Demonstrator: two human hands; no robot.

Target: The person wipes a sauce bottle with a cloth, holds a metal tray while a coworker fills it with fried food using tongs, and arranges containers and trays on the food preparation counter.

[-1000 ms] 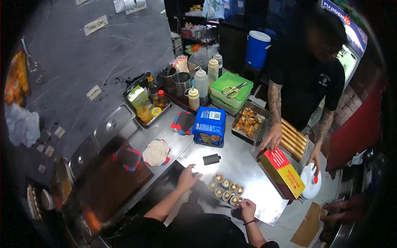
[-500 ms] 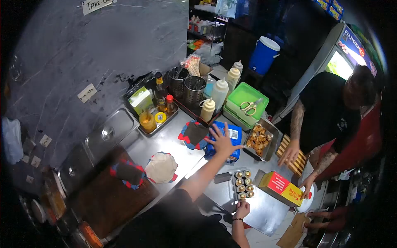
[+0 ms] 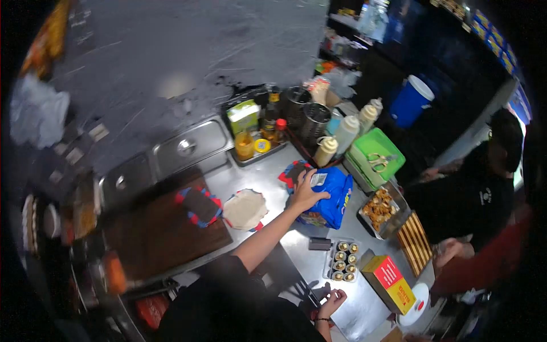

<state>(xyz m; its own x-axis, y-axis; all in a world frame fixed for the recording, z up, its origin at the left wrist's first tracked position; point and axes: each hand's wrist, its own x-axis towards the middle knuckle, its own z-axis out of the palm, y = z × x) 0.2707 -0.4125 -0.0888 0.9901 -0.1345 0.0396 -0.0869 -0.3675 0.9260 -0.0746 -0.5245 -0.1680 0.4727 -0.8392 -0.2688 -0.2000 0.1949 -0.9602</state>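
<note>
My left hand (image 3: 307,195) grips a blue plastic pack (image 3: 336,196) with a white label, its fingers over the near left side. The pack stands tilted on the steel table. My right hand (image 3: 332,303), with a dark bracelet at the wrist, hovers by the table's front edge with loosely bent fingers and nothing visible in them. Just beyond it sits a clear tray of sushi rolls (image 3: 344,260), lined up in two rows. A small dark block (image 3: 320,244) lies left of the tray. Behind the pack, a dark cloth pad with a red and blue edge (image 3: 294,171) is partly hidden.
A red and yellow box (image 3: 390,284), a striped wooden board (image 3: 415,244) and a metal pan of browned pieces (image 3: 380,211) stand right. Scissors (image 3: 379,162) rest on a green-lidded container (image 3: 370,149). Sauce bottles (image 3: 346,134) line the back. A co-worker (image 3: 473,188) stands right.
My left hand has closed on the blue pack and shifted it. My right hand has moved back from the sushi tray. The co-worker's hands have left the board and box. The view has swung left.
</note>
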